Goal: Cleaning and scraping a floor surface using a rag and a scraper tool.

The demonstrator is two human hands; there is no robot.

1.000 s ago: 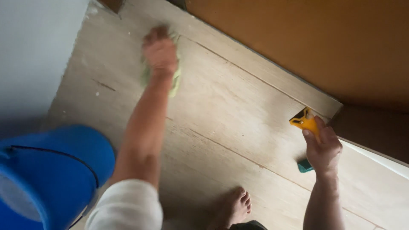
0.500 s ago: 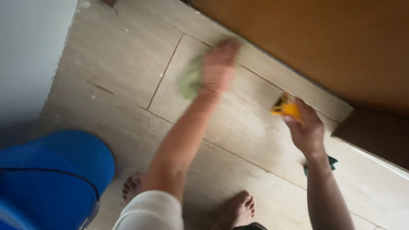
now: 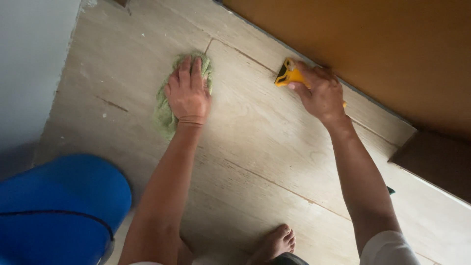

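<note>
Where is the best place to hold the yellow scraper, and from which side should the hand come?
Probably by its handle, coming from above and behind the blade. The scraper lies low against the floor, its wide blade end pointing toward the tile joint, so that end should stay free. The right hand already wraps the handle this way. The left hand presses flat on the green cloth.

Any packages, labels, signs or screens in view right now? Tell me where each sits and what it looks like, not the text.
None in view. What shows instead:
Green cloth: crumpled, flat on the pale floor tiles under the left hand.
Yellow scraper: wedge-shaped, held by the right hand beside the brown wall base.
Blue bucket: round, lower left.
</note>
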